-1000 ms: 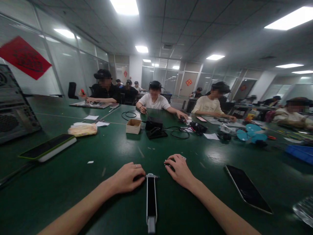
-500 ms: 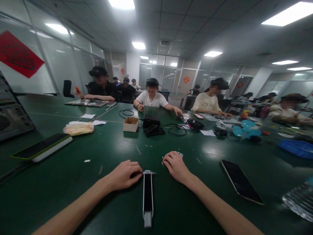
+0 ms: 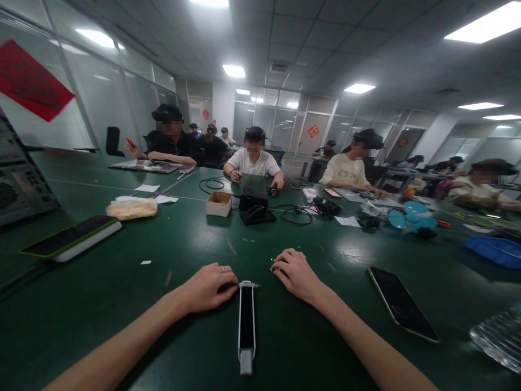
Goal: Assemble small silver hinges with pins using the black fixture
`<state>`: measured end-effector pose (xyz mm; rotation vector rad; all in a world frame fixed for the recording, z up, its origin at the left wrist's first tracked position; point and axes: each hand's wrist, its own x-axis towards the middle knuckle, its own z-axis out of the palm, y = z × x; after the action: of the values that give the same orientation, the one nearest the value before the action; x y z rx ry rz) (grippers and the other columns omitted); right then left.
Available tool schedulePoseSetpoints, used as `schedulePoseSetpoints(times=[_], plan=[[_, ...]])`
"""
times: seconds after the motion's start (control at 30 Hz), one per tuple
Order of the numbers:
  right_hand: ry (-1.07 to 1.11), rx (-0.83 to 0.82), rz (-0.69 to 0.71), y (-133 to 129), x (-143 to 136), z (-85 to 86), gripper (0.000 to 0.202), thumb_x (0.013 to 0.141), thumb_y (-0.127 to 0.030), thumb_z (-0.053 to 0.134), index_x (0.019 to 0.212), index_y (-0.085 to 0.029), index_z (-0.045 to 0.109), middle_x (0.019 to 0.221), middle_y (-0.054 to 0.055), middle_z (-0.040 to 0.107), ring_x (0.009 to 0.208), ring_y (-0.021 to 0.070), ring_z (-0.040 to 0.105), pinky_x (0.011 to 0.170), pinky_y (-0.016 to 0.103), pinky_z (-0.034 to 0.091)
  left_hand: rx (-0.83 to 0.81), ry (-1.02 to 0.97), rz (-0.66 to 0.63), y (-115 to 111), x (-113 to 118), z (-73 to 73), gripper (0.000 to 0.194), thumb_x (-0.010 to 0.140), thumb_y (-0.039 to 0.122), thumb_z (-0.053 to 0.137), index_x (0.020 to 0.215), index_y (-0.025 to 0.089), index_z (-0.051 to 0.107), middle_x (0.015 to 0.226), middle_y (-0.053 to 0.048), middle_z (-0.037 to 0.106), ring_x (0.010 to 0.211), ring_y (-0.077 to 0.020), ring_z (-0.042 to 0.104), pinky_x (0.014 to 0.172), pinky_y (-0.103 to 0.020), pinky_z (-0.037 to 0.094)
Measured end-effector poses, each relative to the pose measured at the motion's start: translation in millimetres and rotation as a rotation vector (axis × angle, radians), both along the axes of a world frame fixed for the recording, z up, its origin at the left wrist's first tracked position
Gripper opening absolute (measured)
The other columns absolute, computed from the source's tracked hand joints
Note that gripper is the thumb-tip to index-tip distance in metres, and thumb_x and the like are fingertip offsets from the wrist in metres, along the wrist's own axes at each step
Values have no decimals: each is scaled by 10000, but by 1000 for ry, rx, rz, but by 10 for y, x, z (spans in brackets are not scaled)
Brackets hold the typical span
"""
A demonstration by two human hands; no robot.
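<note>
A long, narrow device (image 3: 246, 320) lies in front of me, with a black middle, pale side rails and a silver block at its near end. A thin crosspiece (image 3: 255, 285) sticks out at its far end. My left hand (image 3: 209, 288) is closed, its fingertips at the left end of that crosspiece. To the right, clear of the device, my right hand (image 3: 297, 274) rests low over the table with bent fingers. Small shiny metal parts (image 3: 272, 267) show at its fingertips. The palm side of both hands is hidden.
A phone (image 3: 401, 303) lies to the right, near a clear plastic item (image 3: 499, 336). Ahead stand a small open box (image 3: 218, 204) and a black device (image 3: 254, 206) with cables. A blue tray (image 3: 494, 250) and blue fan blades (image 3: 413, 217) lie right. Several people sit around.
My right hand's fingers have shifted slightly, and the pale piece beyond them no longer shows. My left hand and the device stay nearly still. Across the table, a person's hand has moved inward.
</note>
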<state>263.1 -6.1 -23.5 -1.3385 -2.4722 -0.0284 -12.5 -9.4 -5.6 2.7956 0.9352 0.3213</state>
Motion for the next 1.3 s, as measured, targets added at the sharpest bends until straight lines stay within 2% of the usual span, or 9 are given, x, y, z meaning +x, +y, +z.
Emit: schedulePoseSetpoints(times=[0.43,0.73,0.9,1.03,1.3], plan=[[-52,48,-48,-42,-124,-15,95,885,-141,534,883,-147,629,964,104,634,973,254,531,844,424,443,-16,7,17,-6,-2,15,182,919,232,477,970,191,646,888,-30,645,766,-164,588,702,-283,407],[-86,196,3,-71,-155,-91,127,900,-153,510,951,-149,627,993,97,620,1008,247,507,866,389,416,-20,12,41,-25,0,33,180,906,258,485,965,195,643,894,-27,647,760,-159,582,716,-288,400],[19,213,55,-99,-205,-126,119,884,-136,537,946,-172,633,978,85,617,979,229,503,838,370,412,-36,-18,57,-34,-5,63,192,906,304,506,992,199,641,897,-24,638,782,-169,582,718,-288,398],[146,168,94,-129,-248,-130,114,889,-140,528,914,-165,636,932,85,614,923,220,502,795,367,419,2,-47,57,-31,2,54,201,906,327,513,992,198,639,863,-23,631,774,-172,580,713,-285,393],[517,53,157,-200,-334,-81,129,907,-164,524,905,-195,649,893,59,611,901,187,529,802,341,457,137,-168,12,-2,0,-53,254,914,394,506,1023,192,617,839,-20,634,738,-170,570,694,-283,392]])
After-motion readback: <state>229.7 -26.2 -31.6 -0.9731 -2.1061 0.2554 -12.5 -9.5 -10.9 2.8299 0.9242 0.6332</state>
